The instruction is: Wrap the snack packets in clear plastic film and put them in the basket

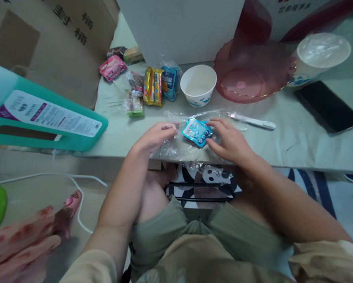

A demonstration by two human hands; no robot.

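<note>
So the shiny light-blue rectangular packet (pixel 196 132) is lying amid crumpled clear plastic film (pixel 172 151), right hand (pixel 231 140) with fingers spread at the packet's edge, left hand (pixel 158 136) with fingers bunched together, though can't tell if they're pinching film.

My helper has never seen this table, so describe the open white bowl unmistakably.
Find the large white box at the back of the table. In front of it, beyond the light-blue packet between the left hand and the right hand, stands the white bowl, left of the pink dish. It is unwrapped, whereas the white cup-shaped container past the dish has clear plastic over it.
</note>
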